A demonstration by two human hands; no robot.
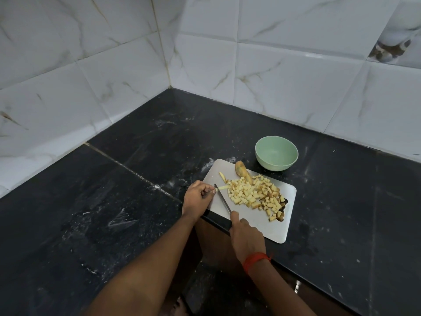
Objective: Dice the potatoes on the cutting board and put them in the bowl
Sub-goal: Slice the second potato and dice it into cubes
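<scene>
The right hand point(247, 236) (red thread point(256, 261) at the wrist) is gripping a knife point(223, 199), its blade lying across the cutting board point(257, 220). The left hand point(197, 197) is pinching a potato strip point(223, 187) against the blade. The diced potatoes point(252, 193) and an uncut potato piece point(241, 169) are lying between the knife and the green bowl point(273, 164), which is sitting on the dark counter point(114, 213) just beyond.

One bowl point(274, 164), one board point(258, 223), one knife point(223, 200), one uncut potato point(242, 170), two hands point(197, 198) point(246, 234).

Pale yellow potato dice point(252, 192) lie heaped on the grey cutting board point(257, 222). A skin-on potato piece point(241, 168) rests at its far edge, a potato strip point(223, 187) at the left. The empty green bowl point(273, 164) stands just beyond.
</scene>
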